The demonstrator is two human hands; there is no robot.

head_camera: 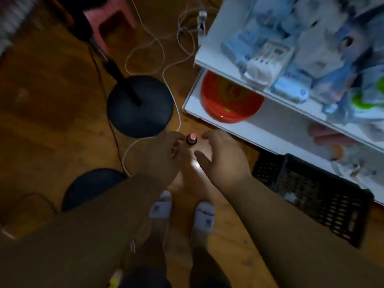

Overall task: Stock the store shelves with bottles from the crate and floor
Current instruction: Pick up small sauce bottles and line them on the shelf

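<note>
A clear bottle with a red cap (191, 139) stands on the wooden floor just in front of my feet. My left hand (166, 156) is curled against its neck on the left, fingertips at the cap. To the right of the bottle, my right hand (223, 157) has its fingers spread and holds nothing. The black plastic crate (315, 196) lies on the floor at the right, under the edge of the white store shelves (268, 127). The view is dim and blurred, so the bottle's body between my hands is hard to make out.
A red bowl (228, 100) sits on the lowest shelf and blue-white packets (291, 59) fill the shelf above. A black round stand base (140, 107) with a pole, a second dark disc (91, 188), white cables (172, 80) and a pink stool (112, 23) occupy the floor ahead and left.
</note>
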